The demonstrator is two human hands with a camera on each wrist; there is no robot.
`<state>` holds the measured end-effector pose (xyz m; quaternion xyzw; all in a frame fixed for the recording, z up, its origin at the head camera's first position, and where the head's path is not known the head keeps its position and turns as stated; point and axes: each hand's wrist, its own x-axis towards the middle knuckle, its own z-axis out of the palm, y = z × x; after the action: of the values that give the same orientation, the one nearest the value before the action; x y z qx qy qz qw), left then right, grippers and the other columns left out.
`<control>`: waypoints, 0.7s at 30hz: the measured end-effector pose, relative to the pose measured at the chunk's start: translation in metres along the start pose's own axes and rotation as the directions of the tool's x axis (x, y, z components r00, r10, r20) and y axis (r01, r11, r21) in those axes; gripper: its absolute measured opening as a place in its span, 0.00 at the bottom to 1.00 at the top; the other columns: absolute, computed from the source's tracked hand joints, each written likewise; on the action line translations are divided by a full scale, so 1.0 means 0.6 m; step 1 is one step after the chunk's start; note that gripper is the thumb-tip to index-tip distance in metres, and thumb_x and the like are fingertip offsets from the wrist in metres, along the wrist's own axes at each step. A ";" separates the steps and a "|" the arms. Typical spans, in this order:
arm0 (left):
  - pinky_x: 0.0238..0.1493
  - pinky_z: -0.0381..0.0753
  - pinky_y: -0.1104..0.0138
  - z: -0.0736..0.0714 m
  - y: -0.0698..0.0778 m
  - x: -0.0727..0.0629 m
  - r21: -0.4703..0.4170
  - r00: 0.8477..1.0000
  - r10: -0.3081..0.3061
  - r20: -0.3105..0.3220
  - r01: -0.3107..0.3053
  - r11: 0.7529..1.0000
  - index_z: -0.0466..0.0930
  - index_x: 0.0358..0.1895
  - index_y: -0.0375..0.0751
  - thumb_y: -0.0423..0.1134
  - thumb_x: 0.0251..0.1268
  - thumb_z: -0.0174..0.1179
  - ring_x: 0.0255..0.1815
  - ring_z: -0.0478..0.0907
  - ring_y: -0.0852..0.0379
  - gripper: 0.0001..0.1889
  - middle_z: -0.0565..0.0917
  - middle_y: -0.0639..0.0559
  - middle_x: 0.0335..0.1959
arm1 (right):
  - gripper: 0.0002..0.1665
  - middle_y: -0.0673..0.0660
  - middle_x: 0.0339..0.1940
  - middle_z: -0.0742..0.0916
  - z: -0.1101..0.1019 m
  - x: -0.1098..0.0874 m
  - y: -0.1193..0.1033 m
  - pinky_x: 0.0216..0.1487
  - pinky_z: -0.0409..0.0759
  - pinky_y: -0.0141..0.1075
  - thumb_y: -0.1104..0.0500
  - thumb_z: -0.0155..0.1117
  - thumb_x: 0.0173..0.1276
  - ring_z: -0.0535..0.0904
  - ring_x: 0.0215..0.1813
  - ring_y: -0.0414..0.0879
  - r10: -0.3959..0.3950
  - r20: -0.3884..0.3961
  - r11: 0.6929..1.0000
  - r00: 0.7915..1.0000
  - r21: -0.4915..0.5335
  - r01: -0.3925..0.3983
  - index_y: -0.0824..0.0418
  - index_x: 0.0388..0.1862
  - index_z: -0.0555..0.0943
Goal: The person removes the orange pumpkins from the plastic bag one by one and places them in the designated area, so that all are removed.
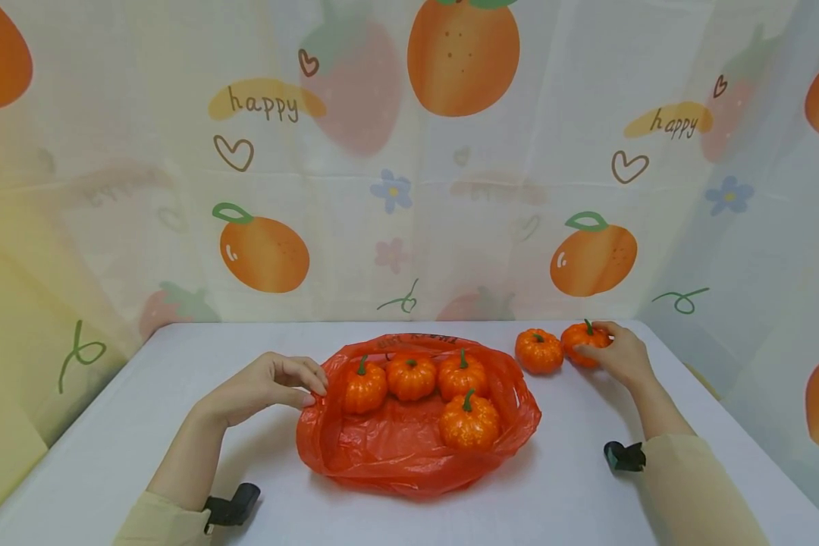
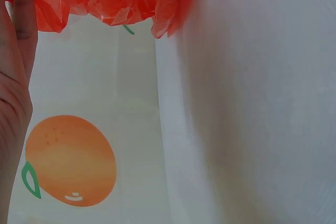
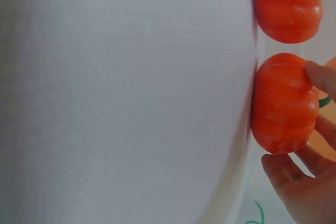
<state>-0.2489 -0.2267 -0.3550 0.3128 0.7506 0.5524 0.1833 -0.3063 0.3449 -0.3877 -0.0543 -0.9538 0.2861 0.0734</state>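
Observation:
A red plastic bag (image 1: 409,474) lies wide open on the table, with several small orange pumpkins (image 1: 412,379) inside it. My left hand (image 1: 259,387) pinches the bag's left rim between thumb and fingers; in the left wrist view, crumpled red plastic (image 2: 113,1) shows beyond that hand. To the right of the bag, my right hand (image 1: 624,355) has its thumb and fingers around a green-stemmed pumpkin (image 1: 580,341) sitting on the table. The right wrist view shows the same pumpkin (image 3: 283,106) between thumb and fingers. Just left of it sits another pumpkin (image 1: 539,351).
The white table (image 1: 566,493) ends at the back against a hanging curtain (image 1: 478,250) printed with fruit. Black wrist straps (image 1: 232,506) show at both sleeves. The table's right edge runs close to the right forearm.

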 end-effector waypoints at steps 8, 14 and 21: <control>0.50 0.85 0.66 -0.001 -0.001 0.001 -0.010 1.000 0.009 0.007 -0.009 1.000 0.84 0.43 0.29 0.30 0.64 0.61 0.53 0.78 0.61 0.08 0.84 0.59 0.46 | 0.43 0.77 0.68 0.71 0.001 0.002 0.001 0.68 0.69 0.65 0.44 0.64 0.66 0.67 0.65 0.72 0.024 -0.003 1.000 1.000 0.008 -0.024 0.70 0.70 0.65; 0.50 0.84 0.66 0.000 -0.001 0.000 -0.009 1.000 -0.001 0.000 0.001 1.000 0.84 0.43 0.29 0.30 0.64 0.61 0.53 0.78 0.62 0.09 0.84 0.59 0.46 | 0.43 0.76 0.69 0.71 0.001 -0.002 -0.004 0.67 0.70 0.63 0.43 0.63 0.67 0.67 0.67 0.71 0.024 -0.060 0.999 0.998 0.030 -0.022 0.70 0.70 0.66; 0.50 0.85 0.66 0.001 0.001 0.000 -0.007 1.000 -0.004 0.000 0.004 1.000 0.84 0.43 0.28 0.31 0.64 0.61 0.52 0.78 0.61 0.09 0.84 0.59 0.45 | 0.36 0.72 0.69 0.73 -0.003 -0.004 -0.017 0.67 0.73 0.59 0.47 0.62 0.70 0.69 0.68 0.67 0.093 -0.255 0.984 0.962 0.171 -0.049 0.66 0.70 0.69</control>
<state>-0.2484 -0.2260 -0.3544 0.3108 0.7493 0.5546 0.1852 -0.3044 0.3372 -0.3807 -0.1197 -0.9066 0.3559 0.1927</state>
